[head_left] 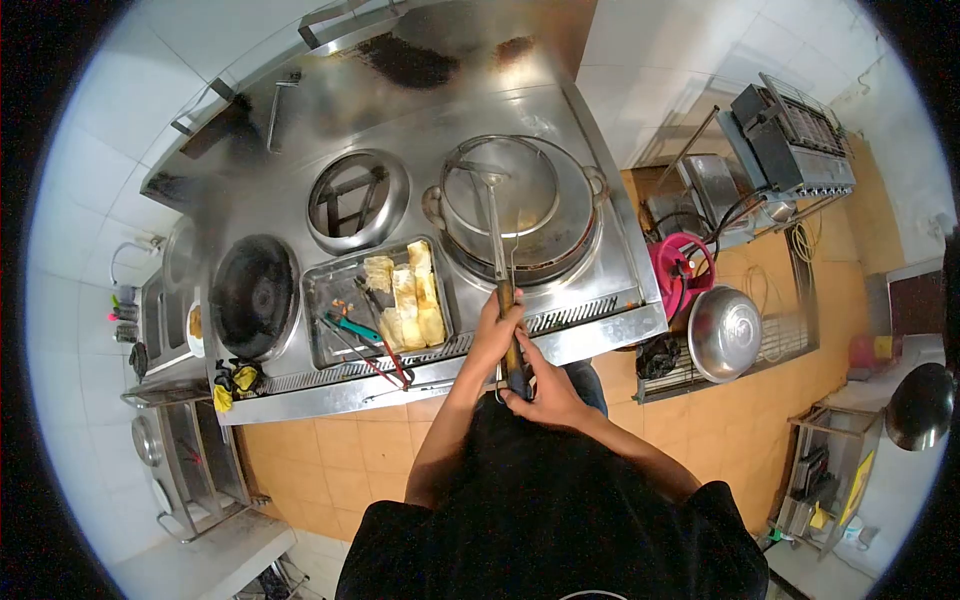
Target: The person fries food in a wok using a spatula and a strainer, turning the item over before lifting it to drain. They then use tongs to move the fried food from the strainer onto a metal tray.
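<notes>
Both hands are wrapped round the dark handle of a long-handled skimmer (pixel 497 235). My left hand (pixel 493 335) grips higher up, and my right hand (pixel 547 388) holds the lower end close to my body. The skimmer's round head lies within a wide two-handled pot (pixel 572 225) on the right burner; its contents are hard to make out. Left of my left hand, a metal tray (pixel 322 290) holds pale yellow blocks (pixel 405 295) in rows. Tongs with a teal grip (pixel 352 328) and red-handled tongs (pixel 393 365) lie across this tray.
A blackened wok (pixel 255 295) sits on the left, with a bare burner ring (pixel 358 200) behind the tray. A black-and-yellow cloth (pixel 237 380) hangs at the counter's front corner. To the right are a pink basin (pixel 682 268), a metal bowl (pixel 725 335) and a grill unit (pixel 790 140).
</notes>
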A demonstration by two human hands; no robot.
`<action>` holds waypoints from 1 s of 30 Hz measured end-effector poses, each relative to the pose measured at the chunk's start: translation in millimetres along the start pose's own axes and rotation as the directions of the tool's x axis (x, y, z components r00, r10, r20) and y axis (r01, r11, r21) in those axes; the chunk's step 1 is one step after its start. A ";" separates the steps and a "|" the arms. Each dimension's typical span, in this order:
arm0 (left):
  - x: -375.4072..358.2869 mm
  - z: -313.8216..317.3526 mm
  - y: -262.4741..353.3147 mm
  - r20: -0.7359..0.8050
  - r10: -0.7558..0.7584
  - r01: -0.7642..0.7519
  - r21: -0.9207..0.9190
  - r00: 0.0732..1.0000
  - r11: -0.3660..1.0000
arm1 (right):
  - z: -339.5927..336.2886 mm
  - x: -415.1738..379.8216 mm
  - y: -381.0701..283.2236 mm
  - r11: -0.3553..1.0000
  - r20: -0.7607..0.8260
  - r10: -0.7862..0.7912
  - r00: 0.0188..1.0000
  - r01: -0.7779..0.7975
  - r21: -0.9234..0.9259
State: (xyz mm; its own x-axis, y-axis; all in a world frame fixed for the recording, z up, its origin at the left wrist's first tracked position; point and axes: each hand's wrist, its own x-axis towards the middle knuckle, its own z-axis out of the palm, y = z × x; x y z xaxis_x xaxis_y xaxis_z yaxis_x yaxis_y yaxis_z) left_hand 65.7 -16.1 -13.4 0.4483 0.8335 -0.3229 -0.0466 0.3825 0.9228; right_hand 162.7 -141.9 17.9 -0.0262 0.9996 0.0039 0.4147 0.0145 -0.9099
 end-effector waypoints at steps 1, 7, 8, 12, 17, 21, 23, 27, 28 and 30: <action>-0.5 -0.4 -1.2 0.016 -0.015 0.016 -0.025 1.000 1.000 | 0.4 -0.6 0.1 1.000 0.004 0.009 1.000 -0.009 0.006; -1.6 1.1 -3.3 0.046 -0.038 0.041 -0.063 0.998 0.997 | -4.6 -0.6 -14.6 0.997 -0.006 0.067 0.998 -0.067 0.035; -2.4 2.1 -2.6 0.047 -0.039 0.042 -0.062 0.998 0.997 | -4.8 -0.5 -15.8 0.996 -0.008 0.086 0.996 -0.085 0.029; -8.9 8.9 8.3 0.050 -0.072 0.077 -0.106 0.996 0.991 | -1.0 -3.2 -10.1 0.999 -0.067 0.018 0.998 -0.021 -0.036; -9.8 11.9 8.2 0.048 -0.106 0.111 -0.114 0.993 0.987 | 3.4 -5.8 -2.9 0.991 -0.128 -0.076 0.989 0.061 -0.115; -6.5 2.8 3.9 0.067 -0.035 0.042 -0.109 0.997 0.993 | -1.8 -15.4 -0.2 0.996 -0.017 0.091 0.996 -0.091 -0.008; -11.7 3.4 16.0 0.054 -0.115 0.122 -0.153 0.992 0.981 | -3.6 -18.5 10.3 0.997 -0.154 0.030 0.988 -0.020 0.068; -14.8 -3.9 18.6 0.069 -0.140 0.153 -0.249 0.988 0.956 | -16.6 -35.2 41.3 0.983 -0.145 0.171 0.975 -0.159 0.091; -14.1 -6.2 17.0 0.076 -0.142 0.157 -0.259 0.987 0.953 | -19.7 -39.6 48.4 0.983 -0.145 0.171 0.975 -0.159 0.093; -15.2 -8.8 18.8 0.082 -0.153 0.169 -0.265 0.985 0.949 | -22.9 -52.4 67.1 0.972 -0.049 0.233 0.971 -0.235 -0.022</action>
State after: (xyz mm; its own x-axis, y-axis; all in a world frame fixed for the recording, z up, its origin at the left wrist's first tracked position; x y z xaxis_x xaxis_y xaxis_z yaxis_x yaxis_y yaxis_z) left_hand 50.2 -18.1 7.1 0.5219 0.7297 -0.4418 -0.2050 0.6100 0.7654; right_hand 212.7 -192.8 -33.8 0.1155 0.9753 -0.1883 0.4288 -0.2200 -0.8762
